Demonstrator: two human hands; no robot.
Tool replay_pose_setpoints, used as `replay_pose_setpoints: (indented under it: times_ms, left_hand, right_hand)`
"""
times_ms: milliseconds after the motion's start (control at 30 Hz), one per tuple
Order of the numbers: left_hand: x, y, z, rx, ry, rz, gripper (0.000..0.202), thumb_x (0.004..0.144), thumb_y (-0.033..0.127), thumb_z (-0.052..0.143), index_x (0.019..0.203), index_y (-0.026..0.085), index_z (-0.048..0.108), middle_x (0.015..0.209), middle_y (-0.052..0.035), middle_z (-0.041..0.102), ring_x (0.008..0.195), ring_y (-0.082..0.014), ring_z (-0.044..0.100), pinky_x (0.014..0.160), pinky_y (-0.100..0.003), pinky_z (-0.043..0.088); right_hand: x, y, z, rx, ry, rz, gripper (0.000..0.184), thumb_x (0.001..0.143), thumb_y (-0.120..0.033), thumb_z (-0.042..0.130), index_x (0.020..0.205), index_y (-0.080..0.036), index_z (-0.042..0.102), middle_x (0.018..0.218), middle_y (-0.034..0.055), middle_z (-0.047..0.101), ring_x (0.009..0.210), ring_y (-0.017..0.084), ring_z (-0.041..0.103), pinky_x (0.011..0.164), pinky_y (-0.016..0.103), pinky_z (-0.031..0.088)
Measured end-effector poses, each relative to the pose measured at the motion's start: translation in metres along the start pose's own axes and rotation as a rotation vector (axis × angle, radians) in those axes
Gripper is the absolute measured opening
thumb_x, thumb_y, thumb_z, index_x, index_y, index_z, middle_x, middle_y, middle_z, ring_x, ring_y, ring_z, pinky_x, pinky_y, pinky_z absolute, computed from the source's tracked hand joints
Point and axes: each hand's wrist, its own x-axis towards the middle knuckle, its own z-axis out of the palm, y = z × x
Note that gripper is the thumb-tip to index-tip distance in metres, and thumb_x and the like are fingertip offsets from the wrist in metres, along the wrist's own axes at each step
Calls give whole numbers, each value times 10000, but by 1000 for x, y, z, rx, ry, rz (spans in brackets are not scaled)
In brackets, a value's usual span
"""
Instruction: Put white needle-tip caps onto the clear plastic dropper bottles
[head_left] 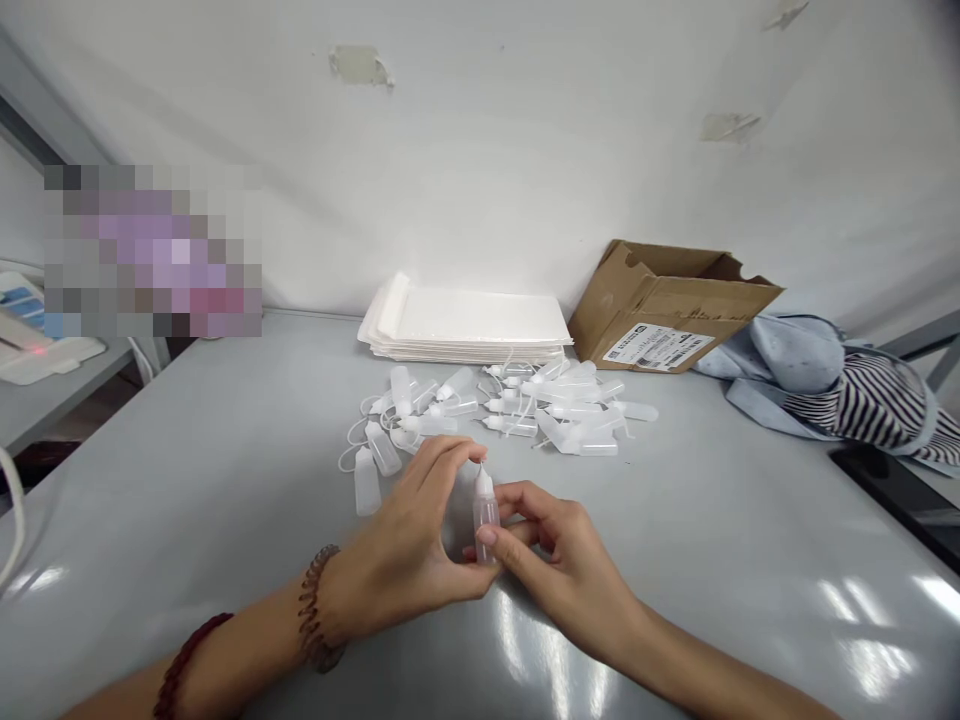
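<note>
Head view: dropper bottle [485,515] between left hand [401,535] and right hand [562,570]

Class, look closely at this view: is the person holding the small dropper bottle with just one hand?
No, the left hand and the right hand both grip the translucent plastic dropper bottle with their fingers.

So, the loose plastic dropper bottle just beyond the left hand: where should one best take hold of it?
Pinch its round body from above, coming from the near side, where the left hand is. The body is the widest part, with its base toward that hand; the narrow neck and thin looped tether point away and look flimsy.
</note>
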Motion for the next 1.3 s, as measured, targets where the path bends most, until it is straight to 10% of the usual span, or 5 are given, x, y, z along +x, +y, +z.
replay_pose_setpoints:
  times_ms: [333, 500, 833, 1300]
  left_hand:
    - [18, -27, -31, 178, 261, -88, 587, 796, 429, 616, 1294, 176, 437, 1286, -115, 514, 1154, -288, 492, 934, -443, 460]
    - [22, -33, -34, 214, 426, -111, 338, 844, 355, 583, 1136, 185, 600, 1218, -75, 590, 1143, -242, 530, 963, -394, 438]
    - [18, -24, -33, 124, 395, 40, 138, 855, 212, 566, 743, 165, 631, 753, -17, 680, 733, -151, 615, 712, -274, 482]
    - [17, -22, -29, 156, 367, 84, 186, 866, 206, 525, 684, 196, 564, 665, 13, 646, 661, -146, 584, 800, -324, 463]
  right_hand:
    - [18, -2, -67, -918, 633, -744, 134, 862, -57, 519, 938, -128, 603, 993, 121, 668, 926, 194, 634, 815, 315, 509]
    - [22, 3, -85, -1217, 680, -698, 84, 859, -112, 547, 907, -93, 614, 900, 146, 671, 849, 265, 615, 725, 390, 519]
    - [23, 5, -90, -1535, 573, -503, 196, 743, -199, 723, 906, -115, 653, 967, 133, 668, 870, 308, 578, 656, 390, 485]
    - [22, 10, -113, -1468, 503, -388, 194, 806, -72, 518, 931, -150, 643, 931, 99, 675, 875, 270, 571, 677, 371, 450]
